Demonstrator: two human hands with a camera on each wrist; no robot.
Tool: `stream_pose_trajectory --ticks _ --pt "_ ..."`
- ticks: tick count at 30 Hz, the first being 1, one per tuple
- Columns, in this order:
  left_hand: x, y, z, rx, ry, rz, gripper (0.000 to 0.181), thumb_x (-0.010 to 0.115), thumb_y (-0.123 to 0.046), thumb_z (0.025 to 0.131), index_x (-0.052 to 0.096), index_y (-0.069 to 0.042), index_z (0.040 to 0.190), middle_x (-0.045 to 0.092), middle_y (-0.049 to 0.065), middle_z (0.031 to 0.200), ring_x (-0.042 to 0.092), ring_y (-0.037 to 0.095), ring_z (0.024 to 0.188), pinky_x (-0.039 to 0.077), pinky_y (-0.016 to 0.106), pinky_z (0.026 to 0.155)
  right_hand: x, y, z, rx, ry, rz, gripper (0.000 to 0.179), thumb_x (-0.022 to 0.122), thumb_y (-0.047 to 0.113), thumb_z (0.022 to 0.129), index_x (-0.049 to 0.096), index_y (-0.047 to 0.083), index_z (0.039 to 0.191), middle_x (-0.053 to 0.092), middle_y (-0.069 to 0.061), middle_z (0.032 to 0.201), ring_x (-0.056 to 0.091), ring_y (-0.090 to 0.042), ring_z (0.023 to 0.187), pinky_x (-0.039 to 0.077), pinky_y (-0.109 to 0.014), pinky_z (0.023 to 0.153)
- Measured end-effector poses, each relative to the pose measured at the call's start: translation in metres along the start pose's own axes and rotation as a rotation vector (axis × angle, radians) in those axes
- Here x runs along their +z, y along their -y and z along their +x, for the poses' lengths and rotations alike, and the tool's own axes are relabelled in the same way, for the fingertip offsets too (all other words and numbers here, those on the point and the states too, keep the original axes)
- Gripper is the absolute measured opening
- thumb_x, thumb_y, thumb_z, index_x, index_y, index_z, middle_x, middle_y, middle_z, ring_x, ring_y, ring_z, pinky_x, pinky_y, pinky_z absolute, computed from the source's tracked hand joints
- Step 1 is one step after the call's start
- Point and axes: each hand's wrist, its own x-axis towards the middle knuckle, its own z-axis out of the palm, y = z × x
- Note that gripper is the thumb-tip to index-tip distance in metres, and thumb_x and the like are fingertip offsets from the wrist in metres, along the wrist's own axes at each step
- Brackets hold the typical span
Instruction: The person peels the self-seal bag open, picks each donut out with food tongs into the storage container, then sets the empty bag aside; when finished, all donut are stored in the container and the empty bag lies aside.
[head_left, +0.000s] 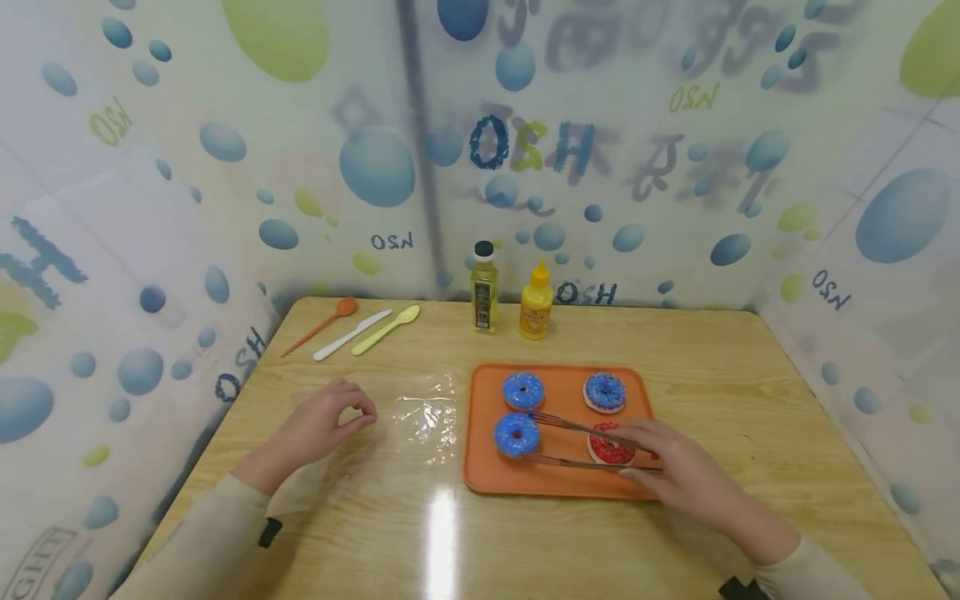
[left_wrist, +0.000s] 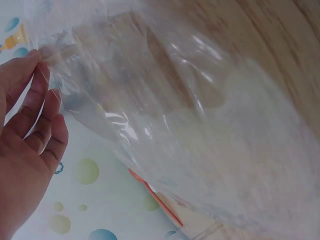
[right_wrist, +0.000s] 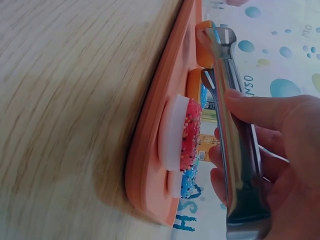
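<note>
My right hand (head_left: pixel 686 471) grips metal tongs (right_wrist: pixel 235 145), reaching left over an orange tray (head_left: pixel 555 483). The tong tips lie on either side of the front-left blue donut (head_left: pixel 506 440). Behind it sits another blue donut (head_left: pixel 513 398). A red sprinkled donut (head_left: pixel 611 452) lies under the tongs, and a darker blue donut (head_left: pixel 592 395) is at the tray's back right. My left hand (head_left: pixel 318 421) pinches the edge of a clear plastic bag (left_wrist: pixel 165 130) between thumb and fingers, left of the tray. The bag hangs over the wooden table.
An orange spoon (head_left: pixel 345 307), a white knife (head_left: pixel 348 337) and a yellow spoon (head_left: pixel 386 329) lie at the back left. An oil bottle (head_left: pixel 484 292) and a yellow squeeze bottle (head_left: pixel 536 308) stand behind the tray. Patterned curtains (head_left: pixel 375 167) enclose the table (head_left: pixel 712 367).
</note>
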Motion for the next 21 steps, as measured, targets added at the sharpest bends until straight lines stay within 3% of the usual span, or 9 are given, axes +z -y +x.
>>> stream_pose_trajectory --ticks 9,13,17,21 --pt "0.012 0.006 0.003 0.049 0.053 0.063 0.011 0.081 -0.016 0.090 0.073 -0.025 0.090 0.067 -0.015 0.091 0.056 0.010 0.091 0.053 0.035 0.080 0.000 -0.004 -0.003 0.029 0.054 -0.045 0.048 0.084 0.018 0.087 0.068 0.021 0.132 0.069 0.001 0.128 0.068 -0.021 0.113 0.060 -0.039 0.088" --pt "0.015 0.006 0.004 0.040 0.080 0.059 0.008 0.079 -0.019 0.092 0.074 -0.024 0.091 0.066 -0.015 0.092 0.057 0.010 0.093 0.054 0.036 0.082 -0.001 -0.003 -0.006 0.046 0.055 -0.068 0.051 0.085 0.018 0.086 0.067 0.021 0.134 0.068 -0.001 0.130 0.068 -0.022 0.114 0.060 -0.041 0.089" --pt "0.015 0.005 0.007 0.021 0.109 0.050 0.007 0.078 -0.019 0.093 0.074 -0.025 0.091 0.066 -0.015 0.094 0.058 0.011 0.096 0.054 0.038 0.084 -0.005 0.000 -0.009 0.068 0.038 -0.025 0.055 0.085 0.018 0.086 0.065 0.021 0.137 0.066 -0.002 0.133 0.068 -0.026 0.115 0.060 -0.044 0.089" --pt "0.015 0.005 0.009 0.021 0.127 0.036 0.007 0.078 -0.020 0.093 0.073 -0.025 0.091 0.067 -0.016 0.095 0.058 0.010 0.097 0.054 0.037 0.085 -0.007 -0.005 -0.012 0.069 -0.031 0.017 0.056 0.087 0.016 0.084 0.066 0.020 0.135 0.069 -0.001 0.127 0.069 -0.023 0.106 0.061 -0.039 0.082"
